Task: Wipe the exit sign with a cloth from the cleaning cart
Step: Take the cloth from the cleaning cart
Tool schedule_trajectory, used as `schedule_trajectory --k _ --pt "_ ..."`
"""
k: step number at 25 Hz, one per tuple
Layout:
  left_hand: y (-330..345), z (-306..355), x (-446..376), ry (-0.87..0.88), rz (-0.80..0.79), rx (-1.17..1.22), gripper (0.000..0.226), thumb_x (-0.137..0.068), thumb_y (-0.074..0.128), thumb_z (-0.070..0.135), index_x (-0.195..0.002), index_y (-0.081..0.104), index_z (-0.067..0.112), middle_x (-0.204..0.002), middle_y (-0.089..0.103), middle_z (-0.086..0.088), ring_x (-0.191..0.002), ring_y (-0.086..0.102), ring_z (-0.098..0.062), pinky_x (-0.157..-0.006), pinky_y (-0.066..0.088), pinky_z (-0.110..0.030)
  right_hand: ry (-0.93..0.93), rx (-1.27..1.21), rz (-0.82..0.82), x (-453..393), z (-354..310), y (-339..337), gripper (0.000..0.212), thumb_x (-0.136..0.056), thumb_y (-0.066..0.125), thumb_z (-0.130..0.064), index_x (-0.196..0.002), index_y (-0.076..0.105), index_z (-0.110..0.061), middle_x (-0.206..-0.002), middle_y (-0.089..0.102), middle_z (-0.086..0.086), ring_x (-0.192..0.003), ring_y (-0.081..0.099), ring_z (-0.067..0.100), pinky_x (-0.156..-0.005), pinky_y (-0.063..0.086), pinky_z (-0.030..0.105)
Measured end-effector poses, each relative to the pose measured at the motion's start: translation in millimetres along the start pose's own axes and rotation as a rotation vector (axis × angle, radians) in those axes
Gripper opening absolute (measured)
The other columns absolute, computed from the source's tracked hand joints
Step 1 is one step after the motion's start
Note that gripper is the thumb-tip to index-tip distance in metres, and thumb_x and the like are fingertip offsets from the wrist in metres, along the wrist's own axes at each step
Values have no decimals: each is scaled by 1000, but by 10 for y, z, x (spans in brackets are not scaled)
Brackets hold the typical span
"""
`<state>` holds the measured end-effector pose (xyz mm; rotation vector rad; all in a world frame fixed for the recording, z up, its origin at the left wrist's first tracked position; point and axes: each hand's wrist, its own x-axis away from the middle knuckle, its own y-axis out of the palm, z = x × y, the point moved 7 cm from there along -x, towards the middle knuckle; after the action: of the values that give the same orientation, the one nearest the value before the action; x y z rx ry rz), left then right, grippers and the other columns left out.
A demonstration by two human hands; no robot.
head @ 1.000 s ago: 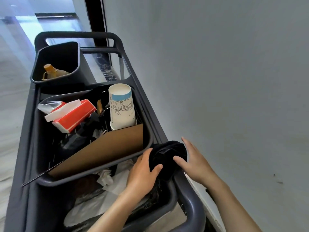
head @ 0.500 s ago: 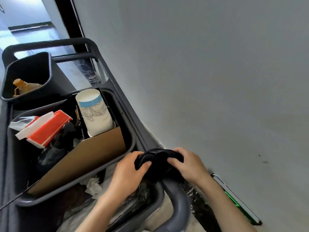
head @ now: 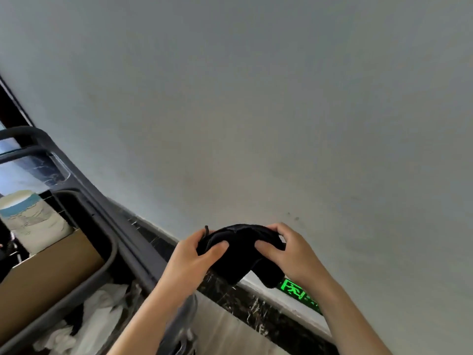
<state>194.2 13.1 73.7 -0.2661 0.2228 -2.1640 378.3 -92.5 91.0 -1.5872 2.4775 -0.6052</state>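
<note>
**Cloth in hand, sign not yet reached**

You had the black cloth (head: 240, 254) bunched btwn both hands: left hand (head: 190, 262) & right hand (head: 289, 257) each curled tight on it. Exit sign (head: 297, 292) glowed low on the wall, just below the cloth. Best to fold a flat pad first, then wipe w/ one hand.

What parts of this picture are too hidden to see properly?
- Exit sign: head view, its near end hidden behind the black cloth, its far end behind the right forearm.
- Paper cup: blurred print, unreadable.
- Cleaning cart: cut off by the left edge.
</note>
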Motion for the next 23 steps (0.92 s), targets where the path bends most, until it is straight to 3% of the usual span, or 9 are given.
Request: schedule_trajectory --k 3,6,12,15,18,23 --pt "532 234 27 28 -113 40 8 -94 72 26 -98 72 33 -95 79 12 -90 74 -3 -72 56 -17 34 -11 -20 405 149 -446 41 -70 78 -38 -104 58 -50 -99 67 -29 -92 67 -2 -80 55 23" --pt "1031 376 45 35 -215 36 13 -93 72 25 -102 69 34 -95 77 17 -88 71 3 -67 56 -10 35 24 131 730 337 -948 39 -75 77 -25 -103 63 -47 -99 69 -26 -93 66 -3 -84 54 26" --pt "1801 550 -39 4 -404 105 19 -94 72 19 -112 70 25 -101 78 4 -97 74 -12 -87 61 -32 154 -110 459 1154 751 -1585 27 -78 72 -18 -89 71 -42 -87 74 -18 -82 69 0 -73 57 25" --pt "2095 507 -163 -35 -480 154 20 -94 71 21 -114 70 23 -103 78 2 -98 74 -14 -88 61 -34 231 -207 543 1176 972 -1698 25 -80 69 -19 -88 71 -43 -86 74 -17 -81 69 1 -68 56 24" --pt "2292 254 -297 -114 -453 231 19 -93 71 18 -112 70 21 -101 79 -1 -95 75 -15 -81 61 -31 287 -292 568 1107 1249 -1657 22 -80 67 -21 -89 71 -40 -87 75 -17 -80 69 -1 -68 51 20" --pt "2611 -594 -603 -234 -272 277 10 -94 71 16 -103 71 20 -93 78 -1 -86 75 -13 -65 61 -24 394 -488 626 782 2175 -1335 16 -82 68 -17 -87 74 -32 -85 77 -9 -78 72 7 -63 52 20"
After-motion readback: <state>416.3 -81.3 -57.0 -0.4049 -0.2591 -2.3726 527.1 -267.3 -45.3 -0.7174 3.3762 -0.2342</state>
